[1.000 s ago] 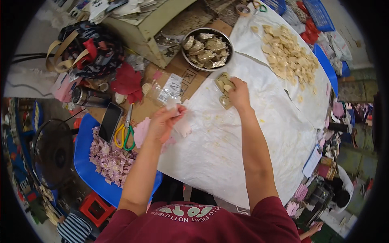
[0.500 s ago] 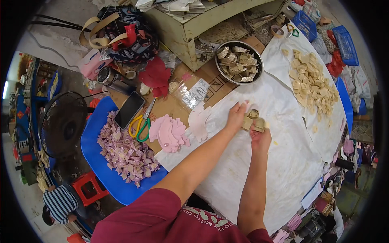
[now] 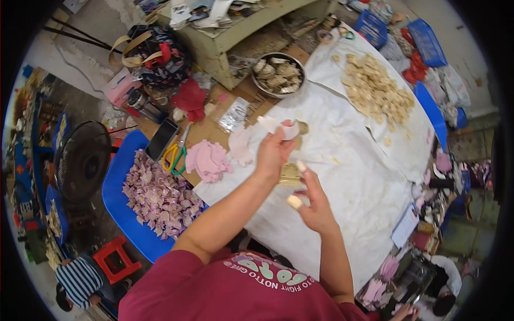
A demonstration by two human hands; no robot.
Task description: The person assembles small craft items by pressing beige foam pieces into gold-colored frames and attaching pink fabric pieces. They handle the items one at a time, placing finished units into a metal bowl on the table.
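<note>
My left hand [image 3: 272, 154] is closed on a thin, pale pinkish-white cut piece [image 3: 279, 127] that curves up over its fingers. Just below it, a khaki piece with small dark marks [image 3: 289, 173] lies on the white cloth [image 3: 342, 214]. Another khaki piece [image 3: 303, 128] shows partly behind the left hand. My right hand [image 3: 317, 206] hovers beside the nearer khaki piece, thumb and fingers apart, with pale covers on its thumb and a fingertip. Left of my hands lie a single pale pink piece [image 3: 241, 145] and a heap of pink cut pieces [image 3: 208, 161].
A metal bowl of khaki pieces [image 3: 258, 85] stands at the back. Loose cream pieces [image 3: 377, 88] spread at far right. On the left are scissors [image 3: 179, 152], a phone [image 3: 162, 139], a blue tray [image 3: 119, 195] of purple pieces, and a fan [image 3: 83, 163]. Another person [image 3: 80, 275] is at lower left.
The khaki pieces held between both hands are now down on the cloth. My left hand has taken a pale pinkish piece, and my right hand has opened and drawn back. The view has shifted.
</note>
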